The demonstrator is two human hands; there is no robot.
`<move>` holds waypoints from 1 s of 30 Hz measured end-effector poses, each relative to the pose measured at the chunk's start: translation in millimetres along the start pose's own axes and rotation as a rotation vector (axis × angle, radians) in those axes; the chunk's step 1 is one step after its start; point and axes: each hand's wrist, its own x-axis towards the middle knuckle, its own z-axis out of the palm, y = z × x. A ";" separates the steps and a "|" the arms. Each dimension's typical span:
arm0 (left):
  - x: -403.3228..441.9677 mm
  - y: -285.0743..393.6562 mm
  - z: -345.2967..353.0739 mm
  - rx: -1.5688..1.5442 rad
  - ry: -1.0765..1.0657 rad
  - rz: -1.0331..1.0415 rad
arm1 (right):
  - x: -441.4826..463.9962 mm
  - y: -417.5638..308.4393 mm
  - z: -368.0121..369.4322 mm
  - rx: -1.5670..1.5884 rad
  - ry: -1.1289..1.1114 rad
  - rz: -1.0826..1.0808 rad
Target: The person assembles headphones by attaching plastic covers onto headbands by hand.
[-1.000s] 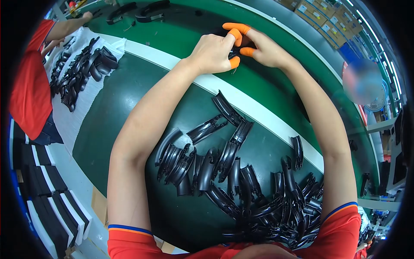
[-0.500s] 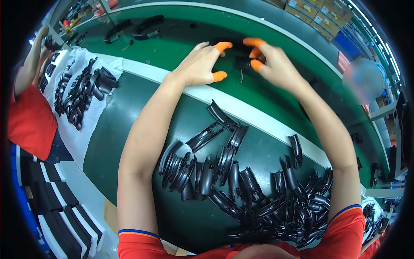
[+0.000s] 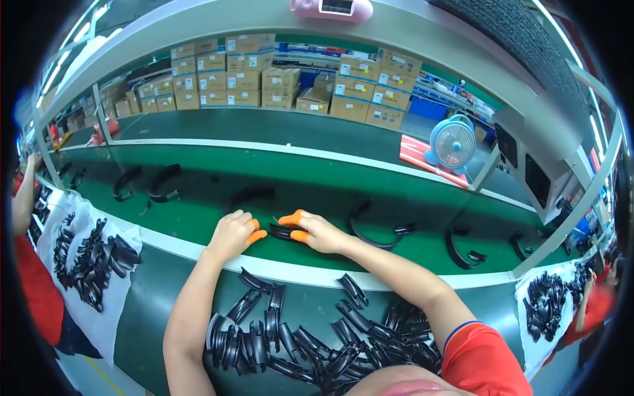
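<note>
My right hand [image 3: 317,232], with orange finger covers, pinches a small black curved part [image 3: 284,232] just above the green belt [image 3: 310,178]. Beside it on the left is my left hand [image 3: 234,234], its orange-covered thumb and finger apart, and nothing shows between them. A dark curved piece [image 3: 251,195], partly hidden by my left hand, lies behind the hands. Nearer to me, many loose black curved parts [image 3: 271,327] are heaped on the dark green table [image 3: 155,300].
More black curved pieces [image 3: 162,183] are spaced along the belt. Co-workers in red [image 3: 39,290] stand at both sides beside cloths with black parts. A blue fan [image 3: 454,144] and stacked cartons [image 3: 244,79] are beyond; a metal frame [image 3: 555,237] rises at the right.
The view has tilted up, bringing the fan, cartons and overhead frame into sight. My hands, apart half a second ago, are closer together, with the small black part now in my right fingers.
</note>
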 end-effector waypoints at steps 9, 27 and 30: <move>2.4 3.2 -7.9 -0.051 0.029 0.010 | -1.3 10.6 -15.1 -0.029 -0.071 0.132; -9.4 -40.2 9.2 0.100 0.281 -0.144 | -112.1 -146.3 -160.4 0.311 -0.845 -0.303; -17.6 -44.6 14.0 0.100 0.125 -0.332 | -148.5 -144.7 -144.4 -0.357 -0.507 0.124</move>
